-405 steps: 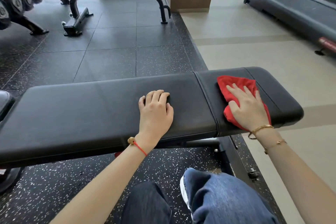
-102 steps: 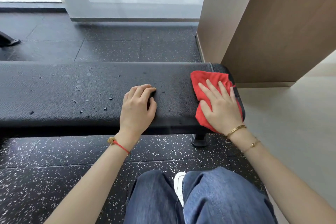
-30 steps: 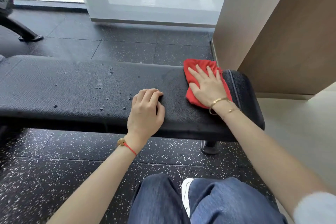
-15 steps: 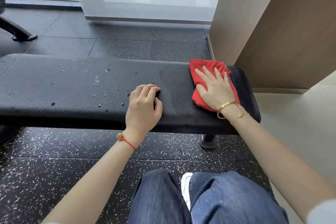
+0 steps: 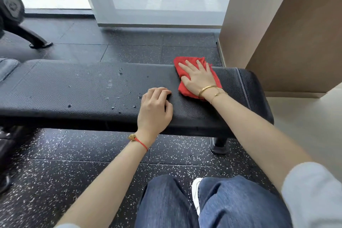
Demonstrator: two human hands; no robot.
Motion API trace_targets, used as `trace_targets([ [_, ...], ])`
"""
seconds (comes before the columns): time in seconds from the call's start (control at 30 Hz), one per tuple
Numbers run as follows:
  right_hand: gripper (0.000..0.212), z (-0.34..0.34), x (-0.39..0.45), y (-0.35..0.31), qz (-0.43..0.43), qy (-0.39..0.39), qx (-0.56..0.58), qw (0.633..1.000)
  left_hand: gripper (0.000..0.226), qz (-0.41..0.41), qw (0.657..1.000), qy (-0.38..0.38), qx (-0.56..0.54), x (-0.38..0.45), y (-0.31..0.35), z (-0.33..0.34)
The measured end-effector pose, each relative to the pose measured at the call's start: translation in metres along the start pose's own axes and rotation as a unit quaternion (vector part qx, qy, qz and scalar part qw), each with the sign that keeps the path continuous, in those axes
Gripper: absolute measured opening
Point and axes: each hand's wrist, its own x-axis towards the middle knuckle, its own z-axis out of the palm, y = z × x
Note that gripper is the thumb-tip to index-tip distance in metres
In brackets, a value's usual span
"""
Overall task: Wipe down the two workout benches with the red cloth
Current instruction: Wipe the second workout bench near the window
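Pressing flat, the right hand spreads its fingers over the red cloth near the right end of the bench, which runs left to right. The cloth lies lengthwise across the pad, its far corner at the back edge. The left hand rests just beside it, fingers curled together, holding nothing.

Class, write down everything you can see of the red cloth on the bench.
The red cloth is bright red, soft-looking fabric, bunched and wrinkled rather than neatly folded. It lies on the black padded bench top near its right end, its far corner reaching the bench's far edge. The right hand presses flat on its middle, fingers straight and spread.
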Motion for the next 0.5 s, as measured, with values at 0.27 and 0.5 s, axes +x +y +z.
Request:
trace_targets([
  [0.27,0.059,0.017,-0.104,-0.01,-0.111,0.052,-0.01,0.992,0.031,-0.002,1.0,-0.005,-0.001,0.0,0.0,-0.002],
  [0.5,0.058,0.009,-0.138,0.058,0.08,0.119,-0.008,0.99,0.028,-0.003,1.0,-0.01,-0.005,-0.002,-0.002,0.001],
])
